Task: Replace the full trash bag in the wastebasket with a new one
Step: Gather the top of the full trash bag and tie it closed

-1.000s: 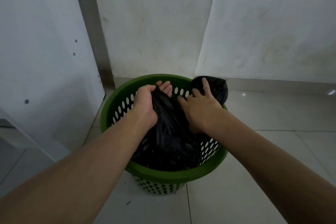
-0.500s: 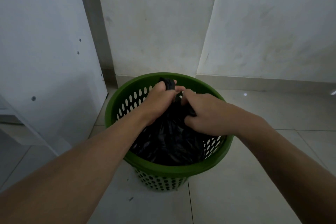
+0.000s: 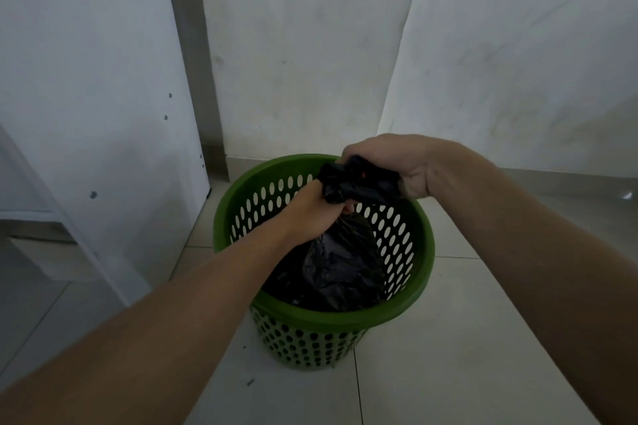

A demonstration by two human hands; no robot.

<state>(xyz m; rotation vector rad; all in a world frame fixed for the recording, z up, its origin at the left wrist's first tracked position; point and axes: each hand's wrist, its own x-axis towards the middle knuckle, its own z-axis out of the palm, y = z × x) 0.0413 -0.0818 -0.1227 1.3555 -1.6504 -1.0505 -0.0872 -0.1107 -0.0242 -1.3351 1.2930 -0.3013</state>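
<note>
The crinkled black plastic trash bag looks faintly glossy; the perforated green plastic wastebasket matt; the pale floor tiles smooth.

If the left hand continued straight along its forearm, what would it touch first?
Probably the right hand: the left hand points up and forward at it, both gripping the black bag. Depth is unclear.

No readable text anywhere in this shot: no labels, brands, numbers or signs on anything in view.
</note>
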